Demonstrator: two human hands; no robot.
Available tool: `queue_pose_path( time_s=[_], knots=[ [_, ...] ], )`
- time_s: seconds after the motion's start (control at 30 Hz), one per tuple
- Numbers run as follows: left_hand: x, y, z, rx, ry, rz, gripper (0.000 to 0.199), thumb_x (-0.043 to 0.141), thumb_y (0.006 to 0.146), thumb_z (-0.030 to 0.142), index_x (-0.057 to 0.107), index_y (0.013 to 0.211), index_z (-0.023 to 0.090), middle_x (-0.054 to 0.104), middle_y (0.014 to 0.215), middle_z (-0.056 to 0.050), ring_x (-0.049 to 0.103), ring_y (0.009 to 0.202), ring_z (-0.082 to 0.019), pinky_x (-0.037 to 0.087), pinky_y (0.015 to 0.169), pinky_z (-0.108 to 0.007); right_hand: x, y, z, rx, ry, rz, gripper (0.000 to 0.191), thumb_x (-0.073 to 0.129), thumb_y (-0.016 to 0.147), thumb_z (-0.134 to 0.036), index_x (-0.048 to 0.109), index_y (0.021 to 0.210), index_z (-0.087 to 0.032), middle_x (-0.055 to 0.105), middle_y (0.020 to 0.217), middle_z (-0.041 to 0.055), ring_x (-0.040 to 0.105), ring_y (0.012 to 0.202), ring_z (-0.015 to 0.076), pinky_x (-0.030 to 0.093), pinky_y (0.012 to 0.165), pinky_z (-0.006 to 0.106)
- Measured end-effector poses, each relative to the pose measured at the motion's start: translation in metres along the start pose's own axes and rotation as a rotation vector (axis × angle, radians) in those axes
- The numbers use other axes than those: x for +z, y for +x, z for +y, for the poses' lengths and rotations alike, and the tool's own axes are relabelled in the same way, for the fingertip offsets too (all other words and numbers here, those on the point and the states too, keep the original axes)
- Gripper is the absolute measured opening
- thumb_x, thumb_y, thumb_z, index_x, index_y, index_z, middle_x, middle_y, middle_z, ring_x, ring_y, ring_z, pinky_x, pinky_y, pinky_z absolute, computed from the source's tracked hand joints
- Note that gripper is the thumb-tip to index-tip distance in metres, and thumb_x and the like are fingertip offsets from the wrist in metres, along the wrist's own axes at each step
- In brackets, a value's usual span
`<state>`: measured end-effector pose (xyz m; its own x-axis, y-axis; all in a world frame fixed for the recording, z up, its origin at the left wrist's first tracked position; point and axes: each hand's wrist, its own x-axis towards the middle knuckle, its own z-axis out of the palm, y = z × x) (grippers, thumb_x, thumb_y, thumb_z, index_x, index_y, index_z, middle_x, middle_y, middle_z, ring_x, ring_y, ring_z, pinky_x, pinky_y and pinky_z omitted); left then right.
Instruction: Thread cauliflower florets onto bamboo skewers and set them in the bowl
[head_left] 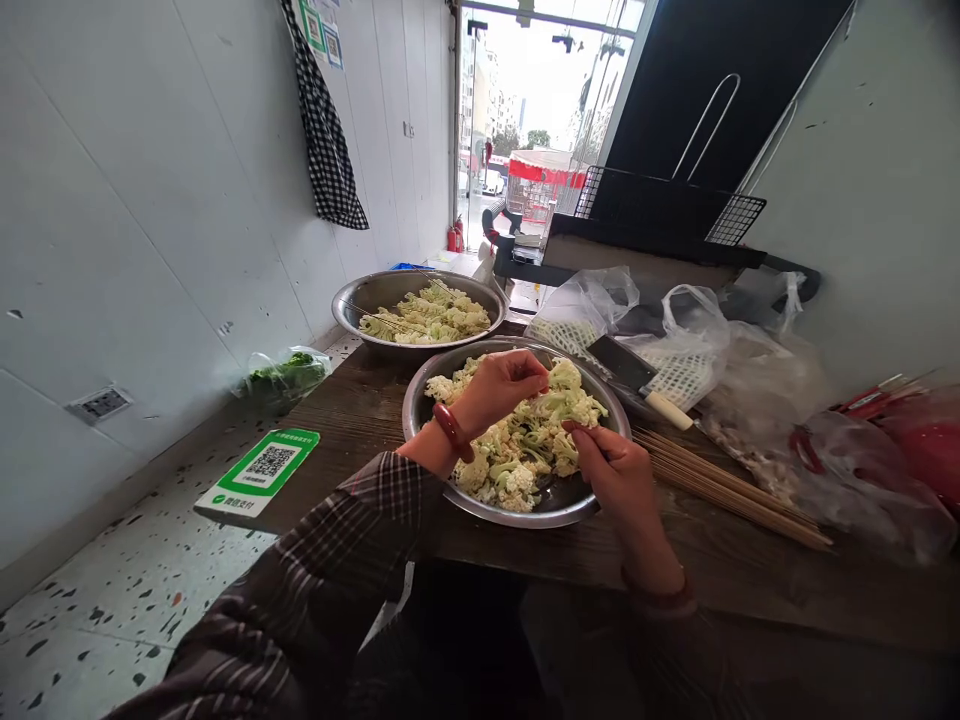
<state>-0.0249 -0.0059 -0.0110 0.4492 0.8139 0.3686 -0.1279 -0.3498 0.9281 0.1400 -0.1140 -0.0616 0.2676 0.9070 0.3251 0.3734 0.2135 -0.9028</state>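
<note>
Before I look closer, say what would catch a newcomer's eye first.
Most likely the wide, round steel bowl of pale cauliflower florets near the middle of the dark brown wooden table, with a second steel bowl of florets behind it to the left. Next, perhaps, the flat green-and-white QR-code card at the table's left edge, and the bright glass doorway at the back.

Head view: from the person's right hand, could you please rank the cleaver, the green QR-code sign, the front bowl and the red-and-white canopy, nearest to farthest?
From the right hand:
1. Front bowl: at the hand
2. Cleaver: just beyond, right of the bowl
3. Green QR-code sign: table's left edge
4. Red-and-white canopy: outside the doorway
</note>
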Motion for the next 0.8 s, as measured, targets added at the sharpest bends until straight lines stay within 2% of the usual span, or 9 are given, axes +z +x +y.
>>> queue_pose_path(
  time_s=[0.17,0.23,0.3,0.43,0.6,0.7,0.8],
  knots=[
    [0.0001,-0.0001,-0.0022,-0.04,-0.083,0.047,0.02,0.075,0.077,0.032,0.065,0.082,0.015,0.065,0.076,-0.002,0.057,0.069,-0.011,0.043,0.065,-0.025,-0.0001,0.0,-0.0022,-0.001,0.029,0.007,0.037,0.06,0.089,-0.047,0.078,0.095,-0.016,0.048,0.051,-0.0041,0.043,0.048,0.0123,0.035,0.048,0.026],
    [0.0009,-0.0002,-0.0024,-0.087,-0.113,0.061,0.026,0.072,0.081,0.041,0.067,0.085,0.015,0.065,0.08,-0.003,0.058,0.071,-0.011,0.044,0.066,-0.025,0.0003,0.0001,-0.0037,-0.03,0.008,0.015,0.036,0.06,0.089,-0.046,0.079,0.094,-0.015,0.049,0.051,-0.0037,0.045,0.049,0.0126,0.037,0.05,0.026],
    [0.003,-0.0005,-0.0026,-0.126,-0.164,0.018,0.032,0.07,0.082,0.047,0.067,0.081,0.015,0.065,0.08,-0.003,0.06,0.075,-0.013,0.046,0.072,-0.027,0.0011,0.0003,-0.0047,-0.06,-0.022,0.018,0.035,0.06,0.089,-0.045,0.079,0.089,-0.016,0.051,0.05,-0.0032,0.047,0.05,0.013,0.039,0.051,0.027],
    [0.0065,0.0002,-0.0047,-0.159,-0.282,-0.059,0.036,0.076,0.076,0.046,0.065,0.068,0.014,0.062,0.073,-0.001,0.06,0.077,-0.013,0.049,0.089,-0.033,0.003,0.001,-0.004,-0.096,-0.048,0.002,0.033,0.061,0.088,-0.044,0.08,0.087,-0.017,0.057,0.052,-0.0019,0.052,0.053,0.014,0.042,0.054,0.027],
    [0.0027,0.0029,-0.0098,-0.151,-0.3,0.062,0.036,0.075,0.077,0.048,0.066,0.076,0.014,0.065,0.079,-0.004,0.06,0.079,-0.014,0.048,0.078,-0.028,0.0037,0.0014,-0.0023,-0.108,-0.066,-0.033,0.034,0.061,0.088,-0.042,0.08,0.101,-0.016,0.073,0.069,0.0031,0.063,0.059,0.017,0.05,0.06,0.029],
    [0.0005,0.0029,-0.0104,-0.129,-0.232,0.066,0.036,0.07,0.081,0.051,0.066,0.081,0.015,0.066,0.085,-0.005,0.061,0.084,-0.016,0.047,0.076,-0.028,0.0034,0.0014,-0.002,-0.147,-0.082,-0.038,0.033,0.059,0.09,-0.04,0.08,0.102,-0.018,0.079,0.086,0.0056,0.072,0.076,0.0215,0.055,0.07,0.032],
    [0.0003,0.0023,-0.0087,-0.106,-0.139,0.057,0.037,0.065,0.084,0.052,0.065,0.079,0.016,0.065,0.083,-0.004,0.06,0.085,-0.017,0.046,0.077,-0.028,0.003,0.0019,-0.0006,-0.179,-0.099,-0.039,0.031,0.057,0.092,-0.037,0.08,0.104,-0.019,0.08,0.092,0.0052,0.074,0.086,0.0236,0.058,0.078,0.034]
  ],
)
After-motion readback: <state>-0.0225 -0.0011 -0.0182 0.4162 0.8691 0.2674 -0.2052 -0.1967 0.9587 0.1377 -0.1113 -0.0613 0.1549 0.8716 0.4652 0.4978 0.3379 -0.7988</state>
